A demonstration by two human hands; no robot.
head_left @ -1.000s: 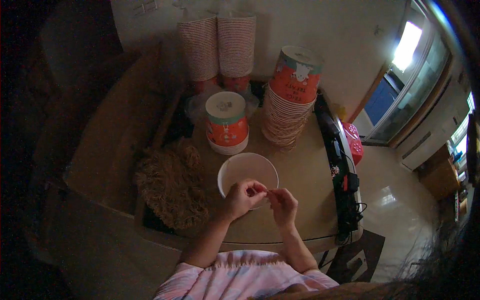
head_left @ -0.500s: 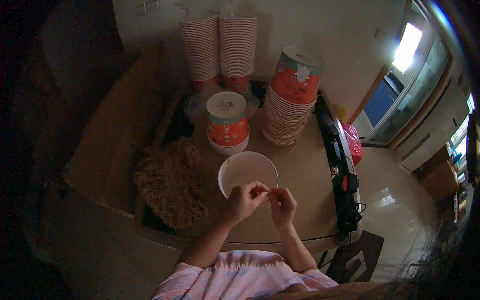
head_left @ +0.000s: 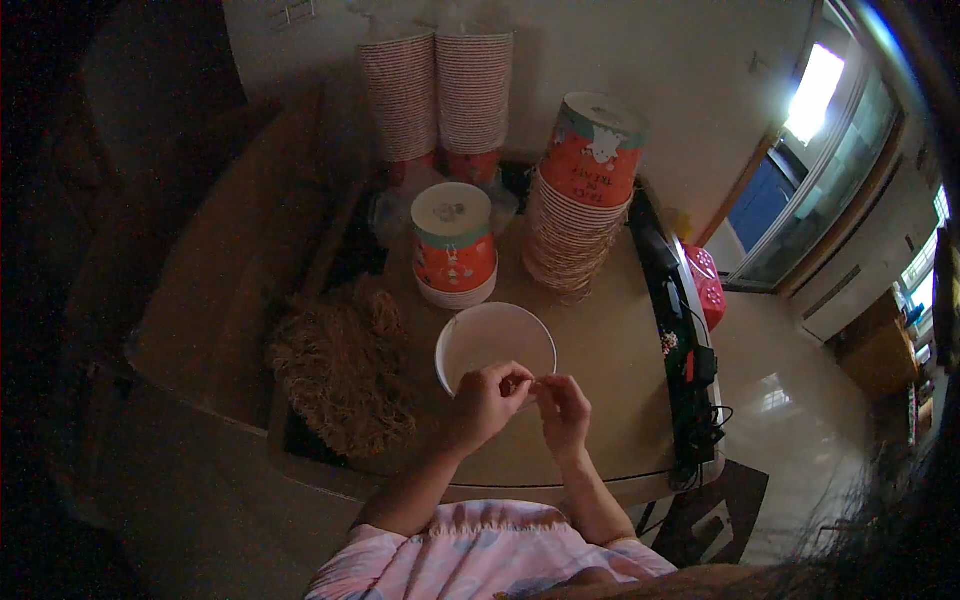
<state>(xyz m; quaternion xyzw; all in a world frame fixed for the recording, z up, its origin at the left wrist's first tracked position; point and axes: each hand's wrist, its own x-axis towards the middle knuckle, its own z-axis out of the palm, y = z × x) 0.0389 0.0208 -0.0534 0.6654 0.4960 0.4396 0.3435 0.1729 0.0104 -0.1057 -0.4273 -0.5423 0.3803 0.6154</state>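
Observation:
A white-lined paper bucket (head_left: 498, 328) stands mouth up on the table in front of me. At its near right rim my left hand (head_left: 488, 402) and my right hand (head_left: 566, 410) meet, fingertips pinched close together. What lies between the fingertips is too small to make out. To the left spreads a tangled heap of brown twine (head_left: 345, 370). Behind the bucket, a short upside-down stack of orange and green paper buckets (head_left: 455, 250) stands on the table. A taller upside-down stack (head_left: 590, 180) rises to its right, with thin cords hanging about its lower rims.
Two tall plastic-wrapped stacks of paper buckets (head_left: 437, 95) stand at the back by the wall. Along the right table edge lie a dark power strip and cables (head_left: 700, 370). A pink perforated item (head_left: 706, 285) is beyond that edge. A wooden chair back (head_left: 230, 250) rises at left.
My fingertips have shifted very slightly against each other at the bucket's rim. The bucket, the stacks and the twine stay where they were.

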